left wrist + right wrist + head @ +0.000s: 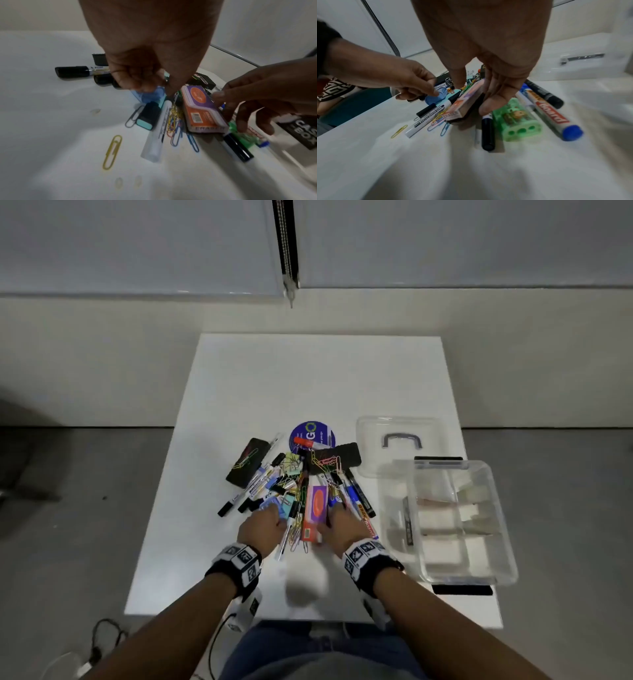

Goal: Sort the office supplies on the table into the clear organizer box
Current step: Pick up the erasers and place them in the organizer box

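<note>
Left hand point(262, 527): near edge of the pile, fingers curled down onto a blue clear sharpener point(149, 95); whether it pinches it or only touches cannot be told.
Right hand point(346, 523): just right of the left, thumb and fingers closed on the two long sides of the eraser point(202, 109), an orange and purple pack marked ERASER, tilted up on one edge.
Yellow clip point(112, 152): lies alone on the table point(308, 378), nearest the person, apart from the pile.
Clips point(175, 121): a tangle of coloured paper clips between the white marker point(158, 131) and the eraser.
Green sharpener point(516, 119): just right of the right hand's fingers, flat on the table.
Blue-capped marker point(553, 115): beside the green sharpener, a black marker point(542, 93) past it.
Pile point(298, 474): markers, binder clips, two black pads and a blue disc point(311, 434) at its far end, mid-table.
Box point(459, 518): clear, divided, open, at the table's right edge, well apart from the hands.
Lid point(399, 440): clear with a grey handle, behind the box.
</note>
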### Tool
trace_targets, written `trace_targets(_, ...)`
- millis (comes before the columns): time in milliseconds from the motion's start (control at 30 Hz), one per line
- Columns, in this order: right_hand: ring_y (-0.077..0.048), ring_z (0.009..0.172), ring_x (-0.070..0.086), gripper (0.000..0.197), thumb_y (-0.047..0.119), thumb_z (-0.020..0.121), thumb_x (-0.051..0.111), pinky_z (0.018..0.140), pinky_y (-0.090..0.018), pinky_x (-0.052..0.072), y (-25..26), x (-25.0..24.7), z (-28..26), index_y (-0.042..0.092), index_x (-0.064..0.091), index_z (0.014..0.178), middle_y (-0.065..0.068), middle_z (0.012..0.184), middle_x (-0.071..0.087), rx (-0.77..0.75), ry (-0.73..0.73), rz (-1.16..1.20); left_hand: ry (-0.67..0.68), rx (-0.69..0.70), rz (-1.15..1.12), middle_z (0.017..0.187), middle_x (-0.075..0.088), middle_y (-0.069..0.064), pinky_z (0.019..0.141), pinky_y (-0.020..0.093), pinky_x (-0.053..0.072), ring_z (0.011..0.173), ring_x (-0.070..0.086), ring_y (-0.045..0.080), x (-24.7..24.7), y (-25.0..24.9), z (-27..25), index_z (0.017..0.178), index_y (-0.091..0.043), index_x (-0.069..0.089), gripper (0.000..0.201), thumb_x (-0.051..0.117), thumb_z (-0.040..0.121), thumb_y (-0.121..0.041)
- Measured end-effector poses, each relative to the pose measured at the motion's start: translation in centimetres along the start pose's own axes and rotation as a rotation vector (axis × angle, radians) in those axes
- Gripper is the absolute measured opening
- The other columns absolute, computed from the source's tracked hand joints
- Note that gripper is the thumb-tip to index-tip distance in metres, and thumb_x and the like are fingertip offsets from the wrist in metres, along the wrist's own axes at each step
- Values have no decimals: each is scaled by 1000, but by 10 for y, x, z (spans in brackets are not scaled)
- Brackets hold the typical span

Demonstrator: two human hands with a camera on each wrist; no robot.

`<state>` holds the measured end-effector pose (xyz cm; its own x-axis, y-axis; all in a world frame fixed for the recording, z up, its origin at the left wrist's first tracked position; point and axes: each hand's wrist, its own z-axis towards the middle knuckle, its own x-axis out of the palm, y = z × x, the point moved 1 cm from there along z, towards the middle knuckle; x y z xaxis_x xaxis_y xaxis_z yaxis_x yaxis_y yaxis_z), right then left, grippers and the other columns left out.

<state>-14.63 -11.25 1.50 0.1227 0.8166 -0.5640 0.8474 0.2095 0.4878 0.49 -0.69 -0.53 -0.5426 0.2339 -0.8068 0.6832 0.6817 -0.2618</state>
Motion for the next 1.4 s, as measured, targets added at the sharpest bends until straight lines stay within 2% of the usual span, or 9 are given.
trace_targets(167,-35,124,55,83,42,85,66,100,-47,49,17,9,24,8,21,147,-15,145,45,156,-89,-6,-195,0,-168,82,57,7,64,35,45,76,59,27,-13,5,17,89,-12,46,13,47,95,-24)
trace_targets(333,-31,110,63,54,28,82,70,89,-36,54,16,9,37,6,44,124,-13,118,62,211,-73,146,-437,-157,-163,116,49,19,87,47,46,102,52,39,-33,31,52,117,-7,48,39,61,82,-16)
trace_targets(533,-13,66,59,46,13,92,57,50,-22,48,6,-8,25,13,32,131,-1,88,59,85,-20,323,-309,-266,-167,126,48,24,99,51,37,114,49,43,-43,54,98,136,-8,33,69,68,81,-30)
trace_targets(700,-32,91,63,38,10,96,46,70,-36,56,2,-18,27,8,44,134,-24,124,59,81,0,683,-356,-235,-246,123,42,25,95,50,45,102,55,44,-50,53,100,130,-7,39,71,75,75,-31)
trace_targets(867,-10,83,57,29,54,95,37,88,-33,49,4,-38,28,33,57,86,5,92,61,86,-44,813,-315,2,-512,119,37,11,82,40,57,86,62,29,-53,31,61,123,-16,43,59,76,74,-19)
trace_targets(1000,-7,59,53,55,64,96,23,66,-26,44,18,-55,19,25,54,73,4,68,57,20,-15,653,-87,233,-567,118,48,0,89,31,52,101,58,14,-41,9,24,122,-27,42,60,80,74,-32)
trace_targets(1133,-16,37,51,51,55,94,45,40,-20,41,16,-51,13,14,65,74,-5,54,61,53,208,788,0,250,-610,113,59,-8,84,29,52,100,61,8,-23,-17,6,120,-29,46,53,67,80,-55)
trace_targets(1267,-15,35,48,38,42,94,50,40,-19,36,7,-44,7,18,66,70,-6,53,61,54,198,794,-51,192,-600,95,66,-7,72,27,48,86,64,12,-15,-35,6,103,-29,54,24,51,93,-51)
trace_targets(1400,-18,56,56,31,41,98,43,59,-31,50,1,-36,4,22,58,78,-2,68,60,61,141,634,-121,154,-429,90,67,5,76,39,49,84,62,23,-6,-36,16,98,-15,61,34,39,100,-40)
